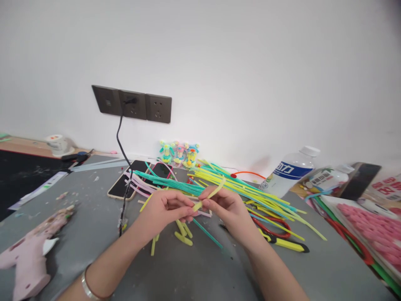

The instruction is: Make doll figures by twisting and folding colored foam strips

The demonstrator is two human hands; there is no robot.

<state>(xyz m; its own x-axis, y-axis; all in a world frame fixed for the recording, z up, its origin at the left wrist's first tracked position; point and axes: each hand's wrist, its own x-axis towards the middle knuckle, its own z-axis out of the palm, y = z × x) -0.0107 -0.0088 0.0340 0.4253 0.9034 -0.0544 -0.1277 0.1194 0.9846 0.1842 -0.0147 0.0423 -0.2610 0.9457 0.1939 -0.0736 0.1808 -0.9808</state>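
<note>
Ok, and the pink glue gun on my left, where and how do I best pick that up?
By the handle of the pink glue gun, probably with your left hand once free, coming from the near side. The gun lies flat with its handle towards you; its crusted nozzle points away and could be hot.

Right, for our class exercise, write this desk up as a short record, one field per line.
Left hand: pinching a pale yellow strip
Right hand: pinching the same strip
Between forearms: short yellow pieces
Tools: pink glue gun, yellow knife
Against wall: three small fuzzy figures
Drink: bottle, white cap, blue label
Electronics: phones
</note>
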